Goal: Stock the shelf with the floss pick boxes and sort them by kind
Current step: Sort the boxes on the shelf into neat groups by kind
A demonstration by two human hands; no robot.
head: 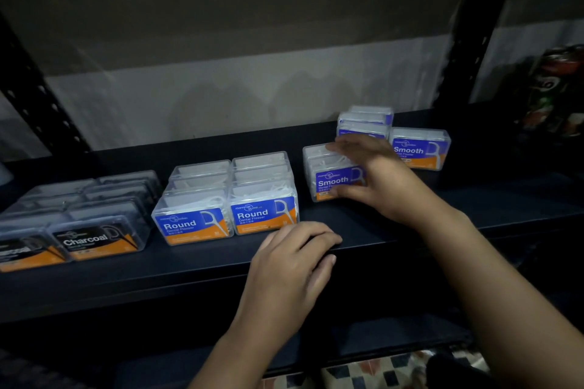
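On the dark shelf (pixel 410 224) the clear floss pick boxes stand in groups by label. Several black Charcoal boxes (pixel 91 241) fill the left. Two rows of blue Round boxes (pixel 227 218) stand in the middle. My right hand (pixel 376 174) grips a front Smooth box (pixel 328 181), fingers over its top and thumb at its lower right. Behind it stand more Smooth boxes (pixel 363 123), and another Smooth box (pixel 420 150) stands to the right. My left hand (pixel 294 262) rests on the shelf's front edge, fingers curled over it.
Black perforated uprights (pixel 467 50) frame the shelf at left and right. A grey wall closes the back. A dark bottle with a colourful label (pixel 556 88) stands beyond the right upright. Patterned floor tiles (pixel 379 373) show below the shelf.
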